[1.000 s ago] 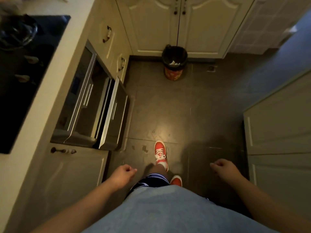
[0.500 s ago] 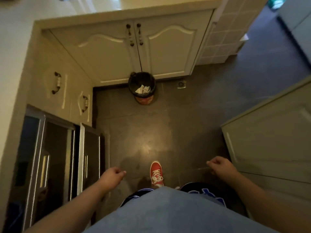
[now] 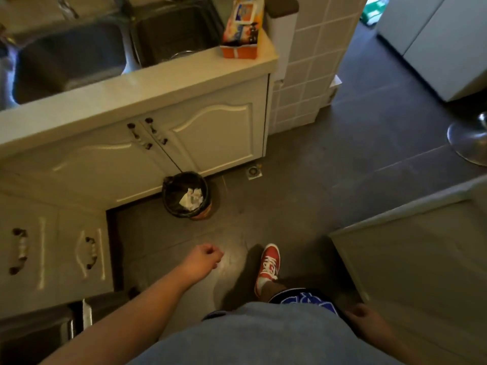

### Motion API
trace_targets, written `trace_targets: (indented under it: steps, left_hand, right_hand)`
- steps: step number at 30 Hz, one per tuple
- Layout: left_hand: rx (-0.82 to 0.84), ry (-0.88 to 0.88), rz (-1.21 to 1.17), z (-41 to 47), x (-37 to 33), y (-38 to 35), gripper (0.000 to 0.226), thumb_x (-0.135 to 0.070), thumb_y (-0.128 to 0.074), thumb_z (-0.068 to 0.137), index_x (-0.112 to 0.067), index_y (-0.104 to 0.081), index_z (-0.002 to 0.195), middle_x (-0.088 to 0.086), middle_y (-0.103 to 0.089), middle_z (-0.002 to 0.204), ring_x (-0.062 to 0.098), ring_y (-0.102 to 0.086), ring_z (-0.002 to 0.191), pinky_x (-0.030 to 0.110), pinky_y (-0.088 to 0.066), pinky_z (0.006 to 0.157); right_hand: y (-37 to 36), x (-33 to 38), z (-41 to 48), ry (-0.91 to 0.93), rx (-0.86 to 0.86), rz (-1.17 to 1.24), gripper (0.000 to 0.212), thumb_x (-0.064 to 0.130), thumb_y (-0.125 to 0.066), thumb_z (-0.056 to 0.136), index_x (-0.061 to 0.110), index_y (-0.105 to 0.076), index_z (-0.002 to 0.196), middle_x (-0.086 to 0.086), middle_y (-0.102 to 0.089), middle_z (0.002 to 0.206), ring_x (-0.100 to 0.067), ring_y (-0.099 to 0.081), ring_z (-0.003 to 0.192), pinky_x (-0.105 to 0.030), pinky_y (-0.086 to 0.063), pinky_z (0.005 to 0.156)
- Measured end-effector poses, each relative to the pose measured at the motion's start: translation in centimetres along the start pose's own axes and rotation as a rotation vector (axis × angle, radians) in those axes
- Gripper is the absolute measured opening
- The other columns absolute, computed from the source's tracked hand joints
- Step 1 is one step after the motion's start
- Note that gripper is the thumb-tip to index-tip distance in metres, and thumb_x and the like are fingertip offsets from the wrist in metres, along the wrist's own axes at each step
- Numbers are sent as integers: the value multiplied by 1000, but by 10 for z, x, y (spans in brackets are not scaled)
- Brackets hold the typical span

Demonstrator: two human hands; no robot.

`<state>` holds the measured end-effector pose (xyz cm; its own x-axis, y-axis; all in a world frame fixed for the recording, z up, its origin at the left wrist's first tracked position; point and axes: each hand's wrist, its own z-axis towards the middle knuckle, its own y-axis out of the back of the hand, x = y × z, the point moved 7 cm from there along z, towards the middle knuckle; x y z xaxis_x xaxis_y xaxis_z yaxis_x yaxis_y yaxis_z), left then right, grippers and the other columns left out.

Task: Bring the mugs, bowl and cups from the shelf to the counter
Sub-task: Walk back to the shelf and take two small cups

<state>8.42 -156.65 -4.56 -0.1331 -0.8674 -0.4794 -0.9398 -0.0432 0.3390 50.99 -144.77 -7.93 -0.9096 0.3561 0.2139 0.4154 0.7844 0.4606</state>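
Observation:
No mug, bowl, cup or shelf is in view. My left hand [image 3: 203, 259] swings forward over the dark floor, fingers curled shut with nothing in them. My right hand [image 3: 359, 316] hangs low by my hip at the bottom right, fingers curled and empty, partly in shadow. The pale counter [image 3: 137, 93] runs across the upper left, with a double steel sink [image 3: 71, 56] set in it.
A black-lined waste bin [image 3: 185, 196] stands on the floor against the sink cabinet doors [image 3: 210, 135]. An orange packet [image 3: 242, 27] sits on the counter's right end. A pale cabinet [image 3: 421, 259] juts in at right. A chrome stool base [image 3: 469, 143] is far right.
The view has turned right and lifted: the sink and counter top now show, the open oven drawer slid out to the lower left. My left hand swung forward, my right hand dropped back.

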Motion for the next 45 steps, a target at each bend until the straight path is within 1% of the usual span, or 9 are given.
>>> trace_targets:
  steps: [3, 9, 13, 16, 21, 27, 34, 39, 45]
  left_hand:
    - [2, -8, 74, 18, -44, 14, 16, -30, -54, 99, -19, -64, 96, 13, -69, 104, 17, -63, 85, 25, -48, 65]
    - [-20, 70, 162, 47, -76, 54, 14, -25, -53, 100, -18, -61, 90, 7, -65, 88, 15, -59, 76, 24, -45, 62]
    - [-1, 149, 224, 83, -87, 83, 20, -24, -54, 99, -14, -60, 83, 4, -58, 75, 13, -53, 63, 24, -42, 58]
    - [-6, 174, 266, 124, -108, 107, 21, -22, -55, 98, -18, -61, 78, 4, -60, 74, 14, -56, 64, 24, -42, 56]
    - [19, 124, 386, 214, -180, 145, 25, -27, -58, 94, -6, -68, 85, 8, -68, 81, 17, -61, 69, 27, -46, 63]
    - [86, 47, 483, 288, -325, 144, 19, -30, -60, 95, -18, -68, 83, 6, -70, 81, 18, -67, 72, 29, -53, 65]
    - [319, -188, 633, 334, -503, 20, 20, -34, -60, 95, -15, -68, 95, 7, -70, 90, 16, -62, 75, 27, -48, 64]
    - [406, -267, 691, 359, -606, -67, 20, -29, -64, 93, -20, -61, 76, 9, -66, 78, 22, -62, 74, 32, -47, 69]
    - [356, -224, 802, 385, -691, -105, 14, -35, -59, 95, -22, -63, 90, 4, -69, 93, 18, -65, 86, 32, -52, 75]
  right_hand:
    - [22, 30, 27, -28, 44, 15, 16, 23, -69, 86, 7, -69, 81, -12, -70, 81, -24, -66, 77, -36, -51, 74]
    - [81, 139, 77, 107, 31, -21, 17, 25, -63, 91, 13, -65, 79, -9, -66, 76, -21, -63, 70, -31, -48, 66]
    - [126, 222, 110, 178, 0, 48, 17, 28, -61, 91, 12, -66, 91, -12, -69, 88, -24, -66, 82, -37, -54, 77]
    - [154, 271, 133, 177, -10, 92, 18, 29, -59, 92, 11, -64, 97, -10, -67, 93, -24, -65, 87, -38, -54, 80]
    - [200, 314, 157, 105, -48, 142, 17, 28, -56, 94, 13, -63, 99, -9, -67, 96, -24, -65, 89, -40, -54, 85]
    - [245, 295, 161, -82, -175, 313, 19, 27, -61, 91, 10, -65, 85, -13, -69, 82, -27, -66, 75, -42, -55, 73]
    - [271, 219, 174, -315, -227, 568, 19, 27, -66, 88, 11, -66, 77, -12, -71, 77, -28, -68, 74, -46, -57, 79]
    - [299, 176, 200, -414, -201, 642, 23, 29, -68, 85, 9, -65, 75, -9, -72, 68, -26, -70, 63, -27, -50, 54]
    - [395, 152, 248, -401, -164, 621, 23, 27, -67, 85, 9, -62, 73, -12, -72, 75, -30, -69, 75, -39, -55, 77]
